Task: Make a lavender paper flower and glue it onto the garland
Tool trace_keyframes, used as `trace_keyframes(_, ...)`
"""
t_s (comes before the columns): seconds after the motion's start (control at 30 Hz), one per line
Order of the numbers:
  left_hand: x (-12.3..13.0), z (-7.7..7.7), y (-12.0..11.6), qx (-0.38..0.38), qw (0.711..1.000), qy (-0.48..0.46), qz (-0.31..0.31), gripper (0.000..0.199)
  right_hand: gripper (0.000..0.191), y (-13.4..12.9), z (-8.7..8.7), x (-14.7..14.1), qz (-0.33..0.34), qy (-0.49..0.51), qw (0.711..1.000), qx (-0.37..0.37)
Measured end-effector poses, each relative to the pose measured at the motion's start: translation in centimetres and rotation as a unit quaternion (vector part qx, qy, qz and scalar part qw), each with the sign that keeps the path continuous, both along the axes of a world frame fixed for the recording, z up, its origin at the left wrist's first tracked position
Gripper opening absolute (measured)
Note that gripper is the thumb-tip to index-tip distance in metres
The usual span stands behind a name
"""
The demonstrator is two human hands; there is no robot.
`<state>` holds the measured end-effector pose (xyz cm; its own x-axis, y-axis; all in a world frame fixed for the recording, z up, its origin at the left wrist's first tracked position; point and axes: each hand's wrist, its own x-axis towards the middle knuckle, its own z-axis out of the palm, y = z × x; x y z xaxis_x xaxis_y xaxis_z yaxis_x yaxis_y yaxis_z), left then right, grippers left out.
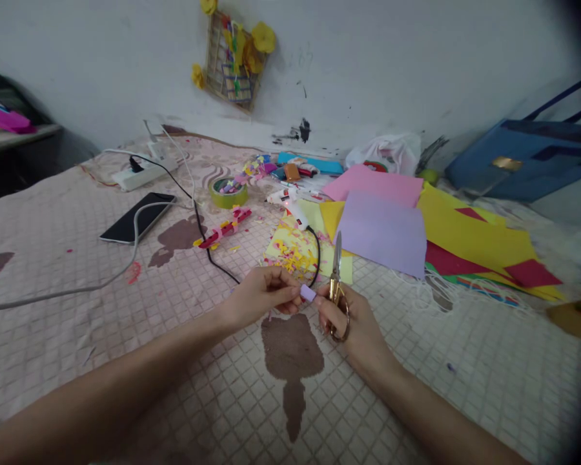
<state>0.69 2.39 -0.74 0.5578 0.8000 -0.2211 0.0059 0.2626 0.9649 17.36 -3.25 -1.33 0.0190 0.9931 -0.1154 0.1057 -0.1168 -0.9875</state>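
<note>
Between my two hands is a small lilac paper piece (308,293). My left hand (266,290) pinches its left end between thumb and fingers. The fingertips of my right hand (351,316) touch its right end, and the same hand holds gold-handled scissors (336,271) with the blades pointing up and away. Beyond my hands, yellow and pink paper scraps (293,252) lie on a pale yellow sheet (341,266). A white glue gun (290,205) rests at that sheet's far edge. A lilac sheet (382,232) lies to the right of it.
Green tape roll (228,194), decorated red strip (225,229) and phone (138,217) lie left. Cables run from a power strip (142,173) across the patterned cloth (213,387). Yellow sheets (474,239), white strings (455,294) and a blue bag (527,158) are at right.
</note>
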Motion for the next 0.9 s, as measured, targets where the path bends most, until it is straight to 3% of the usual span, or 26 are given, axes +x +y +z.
trace_keyframes(0.27, 0.06, 0.21, -0.18, 0.039, 0.998, 0.048, -0.015, 0.029, 0.011, -0.01, 0.33, -0.41, 0.028, -0.029, 0.999, 0.025)
trace_keyframes(0.43, -0.12, -0.06, 0.07, 0.085, 0.993, 0.086, -0.010, 0.029, 0.011, 0.17, 0.12, -0.16, -0.022, 0.018, 1.000, -0.004)
trace_keyframes(0.6, -0.03, 0.37, -0.22, 0.036, 0.997, 0.051, -0.044, 0.028, 0.010, 0.03, -0.38, -0.28, -0.007, 0.147, 0.989, -0.030)
trace_keyframes(0.9, -0.01, 0.31, -0.17, -0.033, 0.999, 0.001, -0.009, 0.024, 0.023, -0.46, 0.10, -0.50, 0.025, 0.134, 0.990, -0.031)
